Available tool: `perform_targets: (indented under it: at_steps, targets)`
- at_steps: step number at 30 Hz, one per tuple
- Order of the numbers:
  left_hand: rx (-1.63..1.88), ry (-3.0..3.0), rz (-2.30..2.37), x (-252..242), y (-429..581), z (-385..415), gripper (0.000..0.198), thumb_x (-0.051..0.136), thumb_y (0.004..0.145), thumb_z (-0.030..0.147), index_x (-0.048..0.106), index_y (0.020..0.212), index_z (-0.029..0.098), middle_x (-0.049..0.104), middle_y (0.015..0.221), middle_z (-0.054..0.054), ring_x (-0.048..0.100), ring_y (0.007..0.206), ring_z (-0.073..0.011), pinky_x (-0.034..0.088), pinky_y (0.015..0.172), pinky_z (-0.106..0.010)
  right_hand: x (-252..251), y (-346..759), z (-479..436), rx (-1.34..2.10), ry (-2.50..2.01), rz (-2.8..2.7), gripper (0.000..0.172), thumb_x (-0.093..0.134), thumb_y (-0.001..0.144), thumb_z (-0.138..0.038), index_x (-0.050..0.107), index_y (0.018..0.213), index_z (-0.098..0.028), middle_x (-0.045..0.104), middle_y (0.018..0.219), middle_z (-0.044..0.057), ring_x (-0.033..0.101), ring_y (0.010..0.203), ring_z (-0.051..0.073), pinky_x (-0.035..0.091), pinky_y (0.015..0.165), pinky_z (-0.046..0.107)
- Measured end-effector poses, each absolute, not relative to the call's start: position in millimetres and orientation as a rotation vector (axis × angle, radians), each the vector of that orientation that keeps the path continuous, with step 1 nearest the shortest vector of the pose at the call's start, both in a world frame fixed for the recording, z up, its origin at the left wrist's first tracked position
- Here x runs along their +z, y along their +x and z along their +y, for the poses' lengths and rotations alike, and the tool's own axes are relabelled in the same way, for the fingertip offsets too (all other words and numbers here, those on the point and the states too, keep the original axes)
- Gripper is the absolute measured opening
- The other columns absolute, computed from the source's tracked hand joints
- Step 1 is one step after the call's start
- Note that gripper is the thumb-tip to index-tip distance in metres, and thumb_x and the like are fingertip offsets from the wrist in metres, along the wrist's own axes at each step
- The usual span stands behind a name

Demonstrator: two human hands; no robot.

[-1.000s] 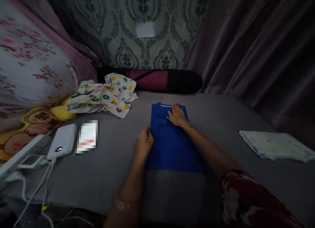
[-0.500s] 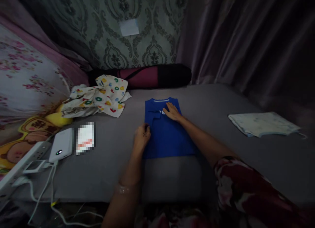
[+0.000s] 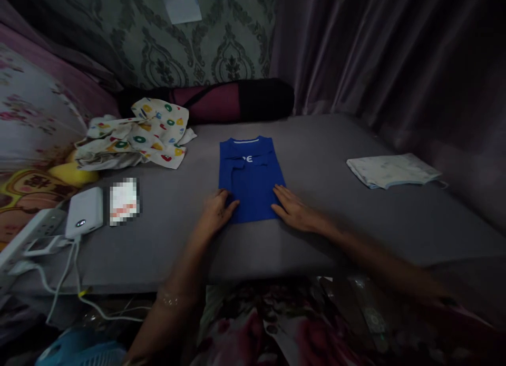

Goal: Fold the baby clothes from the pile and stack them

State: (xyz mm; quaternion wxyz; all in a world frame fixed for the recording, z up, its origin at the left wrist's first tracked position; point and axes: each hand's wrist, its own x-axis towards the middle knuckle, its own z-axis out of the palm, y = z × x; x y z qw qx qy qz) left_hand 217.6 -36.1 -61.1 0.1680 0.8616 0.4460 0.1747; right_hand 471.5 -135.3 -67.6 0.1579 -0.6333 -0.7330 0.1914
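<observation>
A blue shirt (image 3: 251,176), folded into a narrow rectangle with its collar at the far end, lies in the middle of the grey bed (image 3: 324,218). My left hand (image 3: 216,212) rests at the shirt's near left corner, fingers curled over the hem. My right hand (image 3: 291,211) lies flat at the near right corner, fingers stretched out on the fabric and the bed.
A crumpled white cloth with coloured rings (image 3: 138,134) lies at the back left. A folded pale cloth (image 3: 391,170) sits on the right. A dark rolled bolster (image 3: 229,99) lies along the wall. A white power bank (image 3: 84,212) with cables is at the left edge.
Both hands have drawn back from the shirt's collar and left side to its near bottom corners. The view has tilted down and back from the bed.
</observation>
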Motion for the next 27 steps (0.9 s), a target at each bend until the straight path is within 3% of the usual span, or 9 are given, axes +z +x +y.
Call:
perform_targets:
  at_steps: [5,8,12,16,18,22,27]
  targets:
    - [0.511,2.514,1.084,-64,189,-61,0.053,0.058,0.084,0.057,0.060,0.119,0.017,0.061,0.124,-0.013,0.058,0.116,-0.0281,0.047,0.100,-0.045,-54,469,-169,0.436,-1.757,-2.240,0.071,0.030,0.097,-0.057,0.034,0.148,-0.008,0.031,0.153,0.018,0.025,0.144,0.027,0.027,0.117,0.046]
    - [0.480,2.604,0.944,-68,177,-61,0.052,0.051,0.088,0.056,0.059,0.124,0.019,0.059,0.131,-0.012,0.055,0.121,-0.0275,0.046,0.102,-0.046,-50,474,-166,0.348,-1.724,-2.350,0.063,0.035,0.098,-0.050,0.040,0.145,-0.008,0.038,0.150,0.018,0.033,0.141,0.028,0.029,0.116,0.046]
    - [0.285,2.706,0.876,-70,174,-56,0.043,0.043,0.095,0.042,0.057,0.128,0.018,0.056,0.135,-0.012,0.056,0.120,-0.0245,0.047,0.103,-0.040,-46,477,-154,0.316,-1.719,-2.445,0.051,0.041,0.097,-0.040,0.051,0.137,-0.010,0.049,0.143,0.018,0.045,0.133,0.029,0.035,0.113,0.045]
    - [0.090,2.780,0.875,-64,177,-52,0.045,0.039,0.089,0.011,0.054,0.131,0.021,0.056,0.135,-0.010,0.058,0.116,-0.0213,0.049,0.099,-0.036,-43,475,-150,0.310,-1.700,-2.484,0.044,0.039,0.096,-0.026,0.052,0.136,-0.012,0.052,0.140,0.017,0.048,0.130,0.030,0.041,0.108,0.045]
    - [0.073,2.774,0.852,-61,176,-47,0.053,0.038,0.083,0.003,0.055,0.130,0.022,0.058,0.131,-0.009,0.058,0.116,-0.0202,0.049,0.099,-0.035,-43,478,-148,0.337,-1.684,-2.462,0.046,0.040,0.092,-0.018,0.052,0.137,-0.014,0.053,0.139,0.015,0.050,0.128,0.029,0.042,0.107,0.045]
    - [0.198,2.687,0.759,-60,167,-32,0.062,0.046,0.075,0.005,0.052,0.134,0.024,0.053,0.138,-0.008,0.048,0.129,-0.0220,0.040,0.110,-0.039,-43,498,-139,0.493,-1.570,-2.432,0.059,0.051,0.080,-0.012,0.050,0.138,-0.020,0.051,0.141,0.010,0.048,0.130,0.026,0.041,0.108,0.043]
    - [0.330,2.483,0.731,-61,159,-17,0.048,0.041,0.084,0.014,0.056,0.129,0.021,0.057,0.135,-0.009,0.049,0.129,-0.0201,0.038,0.111,-0.040,-49,519,-127,0.592,-1.491,-2.318,0.064,0.052,0.071,-0.008,0.054,0.134,-0.019,0.051,0.141,0.009,0.046,0.132,0.023,0.038,0.110,0.042]
